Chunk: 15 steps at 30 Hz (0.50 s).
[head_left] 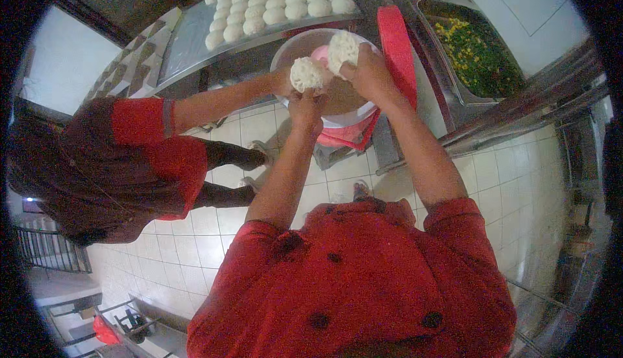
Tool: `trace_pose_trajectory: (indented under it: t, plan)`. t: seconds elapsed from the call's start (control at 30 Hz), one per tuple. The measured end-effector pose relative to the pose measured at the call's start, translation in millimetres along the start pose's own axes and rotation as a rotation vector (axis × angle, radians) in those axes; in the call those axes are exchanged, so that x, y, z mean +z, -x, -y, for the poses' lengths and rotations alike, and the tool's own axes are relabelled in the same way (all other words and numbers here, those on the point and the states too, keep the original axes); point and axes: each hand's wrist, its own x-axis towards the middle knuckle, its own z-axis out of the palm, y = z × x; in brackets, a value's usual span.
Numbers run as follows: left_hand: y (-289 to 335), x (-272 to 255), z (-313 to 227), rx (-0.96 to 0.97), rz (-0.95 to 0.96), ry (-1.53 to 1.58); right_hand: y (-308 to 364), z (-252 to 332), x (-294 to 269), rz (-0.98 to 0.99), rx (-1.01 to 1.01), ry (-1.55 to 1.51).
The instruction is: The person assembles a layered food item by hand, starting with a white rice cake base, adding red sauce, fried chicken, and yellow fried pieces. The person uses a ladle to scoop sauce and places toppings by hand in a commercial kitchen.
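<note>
My left hand [306, 106] is closed around the underside of a white, rough-surfaced ball [306, 74] that looks like stringy dough. In my right hand [371, 75] is a second clump [343, 51], white and lumpy, pinched between thumb and fingers. Both are held over a wide white tub [285, 49] whose inside looks tan. Something pink [320, 53] shows in the tub behind the two white pieces. From the left, a co-worker's hand [283, 81] reaches over the tub's rim, close beside my left hand; its fingers are hidden behind the ball.
Rows of round white dough balls [276, 15] sit on a metal tray [188, 49] beyond the tub. A red panel [397, 53] stands right of it. Farther right is a metal pan [483, 100] of chopped greens with yellow bits [470, 53]. The co-worker [117, 163] stands close at left.
</note>
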Motion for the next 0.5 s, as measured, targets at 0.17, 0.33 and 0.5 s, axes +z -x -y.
trace_pose_trajectory:
  t: [0.17,0.33,0.5]
  plan:
    - [-3.9,9.6,-5.7,0.075,-0.022,-0.031,-7.6,-33.2,41.4,-0.113,-0.141,0.100]
    - [16.1,22.2,-20.2,0.197,-0.047,-0.053,10.5,-5.1,43.7,-0.157,-0.225,0.121]
    - [13.6,30.7,-12.8,0.250,-0.055,-0.177,-2.5,-23.1,50.6,-0.130,-0.192,0.174]
